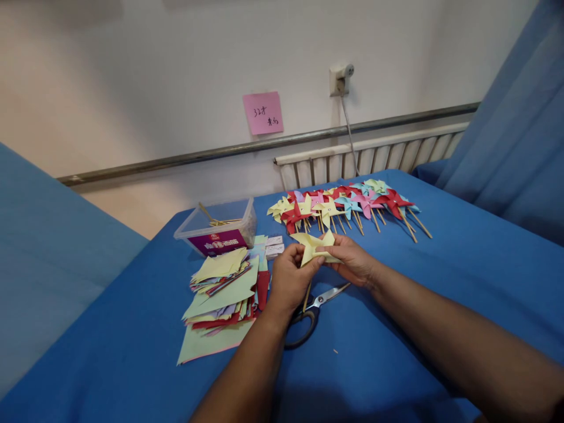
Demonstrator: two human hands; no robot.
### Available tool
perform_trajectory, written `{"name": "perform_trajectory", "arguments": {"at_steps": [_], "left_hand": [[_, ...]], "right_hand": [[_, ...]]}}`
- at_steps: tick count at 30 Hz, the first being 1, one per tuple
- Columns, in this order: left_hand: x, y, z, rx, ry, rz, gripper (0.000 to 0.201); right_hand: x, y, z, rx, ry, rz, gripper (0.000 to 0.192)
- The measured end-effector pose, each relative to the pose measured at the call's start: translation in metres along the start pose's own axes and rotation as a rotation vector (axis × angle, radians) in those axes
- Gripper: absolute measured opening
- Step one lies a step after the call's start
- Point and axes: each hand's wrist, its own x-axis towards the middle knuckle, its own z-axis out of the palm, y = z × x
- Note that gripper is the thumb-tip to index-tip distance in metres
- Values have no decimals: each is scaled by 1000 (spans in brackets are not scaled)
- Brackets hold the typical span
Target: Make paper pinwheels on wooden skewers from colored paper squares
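Over the blue-covered table (132, 352), the left hand (288, 282) is closing its fingers (308, 267) on the lower left part of a pale yellow folded paper pinwheel (315, 245), thumb pressed on the front and the other fingers curled behind. The pinwheel is sitting just above and slightly right of that hand, held clear of the table between both hands, with its face turned up toward the camera and its blades spreading wider left to right than top to bottom. A thin wooden stick (306, 296) is running down from behind the paper, its long axis pointing almost straight toward the person, lower end hanging above the black-handled scissors (308, 317) lying on the cloth. The right hand (352, 261) is pinching the pinwheel's right edge, fingers shut on the paper, so both hands are equally close and neither is free. To the left, a loose stack of coloured paper squares (220, 299) is lying beside a clear plastic box (218, 226); beyond the hands, a row of finished coloured pinwheels on sticks (348, 208) is resting well apart from them.
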Motion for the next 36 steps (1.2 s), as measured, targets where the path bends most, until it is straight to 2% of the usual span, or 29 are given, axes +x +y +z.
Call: {"name": "perform_trajectory", "arguments": {"at_steps": [7,12,30,36], "left_hand": [[-1,2,-3,-90,-64,-73,31],[0,3,-2,-175,-57,-170,35],[1,0,-4,-192,-51,-206,36],[5,-4,-7,-235,-30,-254,35]], "right_hand": [[2,-1,-1,4,25,9,26],[2,0,-1,5,29,2,24],[2,2,-6,-3,7,16,28],[3,1,-7,-142,52,-42,34]]}}
